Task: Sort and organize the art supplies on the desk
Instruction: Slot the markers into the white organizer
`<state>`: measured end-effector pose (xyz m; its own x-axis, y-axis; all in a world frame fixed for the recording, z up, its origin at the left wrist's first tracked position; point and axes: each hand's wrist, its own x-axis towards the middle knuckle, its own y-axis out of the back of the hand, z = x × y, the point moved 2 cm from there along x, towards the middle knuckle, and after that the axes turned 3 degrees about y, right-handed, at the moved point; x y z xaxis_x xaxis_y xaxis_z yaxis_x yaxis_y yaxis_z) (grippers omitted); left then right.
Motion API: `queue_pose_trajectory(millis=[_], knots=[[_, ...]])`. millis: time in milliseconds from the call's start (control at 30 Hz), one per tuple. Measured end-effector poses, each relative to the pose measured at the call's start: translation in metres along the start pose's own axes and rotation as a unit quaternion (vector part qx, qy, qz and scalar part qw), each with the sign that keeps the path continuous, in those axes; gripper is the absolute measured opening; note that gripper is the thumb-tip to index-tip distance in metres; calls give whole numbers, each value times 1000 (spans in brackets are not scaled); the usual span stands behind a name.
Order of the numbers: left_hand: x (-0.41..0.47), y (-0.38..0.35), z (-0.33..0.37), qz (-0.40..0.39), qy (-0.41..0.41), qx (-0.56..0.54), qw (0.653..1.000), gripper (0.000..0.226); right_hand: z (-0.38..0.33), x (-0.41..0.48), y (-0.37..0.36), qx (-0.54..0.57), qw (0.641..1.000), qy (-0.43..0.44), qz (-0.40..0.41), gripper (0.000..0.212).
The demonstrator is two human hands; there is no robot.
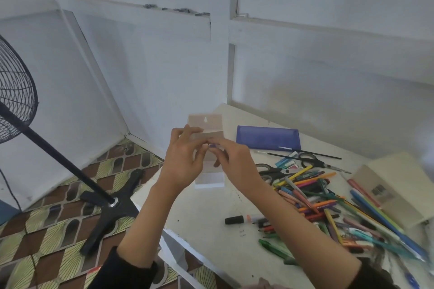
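1. Left of the blue pencil case (267, 137), a small pale pack (206, 123) with a hang hole was held up over the desk (206, 209) edge.
2. The pack was gripped by the left hand (185, 159), with the fingers curled round it.
3. Its middle was pinched by the right hand (234, 159).
4. On the near side of the case, a pile of pencils and pens (317, 195) and scissors (312, 161) were spread.
5. Far left of the case, a black fan (14, 101) was seen.

Clear hang-tab packet (214, 122), upright, mid-air
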<state>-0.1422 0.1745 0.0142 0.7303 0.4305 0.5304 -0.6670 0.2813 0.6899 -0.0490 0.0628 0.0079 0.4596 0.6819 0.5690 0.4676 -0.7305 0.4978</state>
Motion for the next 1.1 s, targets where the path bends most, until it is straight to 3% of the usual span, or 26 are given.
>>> queue_pose_trajectory(millis=[167,267,600,700,767,933,1100], knots=[[4,-5,1,55,19,-24,998,18,-1,1,-6,-221,973,65,6,18],[3,-7,1,83,35,-41,995,16,-1,2,-5,-285,955,82,21,34],[-2,-12,3,97,41,-37,994,21,3,-4,-4,-285,951,116,21,31],[-6,-16,11,145,16,2,989,21,11,-19,0,-231,965,123,-27,48],[-9,-21,20,184,-44,20,982,25,16,-34,9,-209,969,123,-51,63],[-17,-51,47,200,-174,-16,964,24,35,-80,49,-216,975,31,-29,53],[-28,-93,92,87,-231,-76,966,22,57,-147,106,-246,962,-96,71,42]])
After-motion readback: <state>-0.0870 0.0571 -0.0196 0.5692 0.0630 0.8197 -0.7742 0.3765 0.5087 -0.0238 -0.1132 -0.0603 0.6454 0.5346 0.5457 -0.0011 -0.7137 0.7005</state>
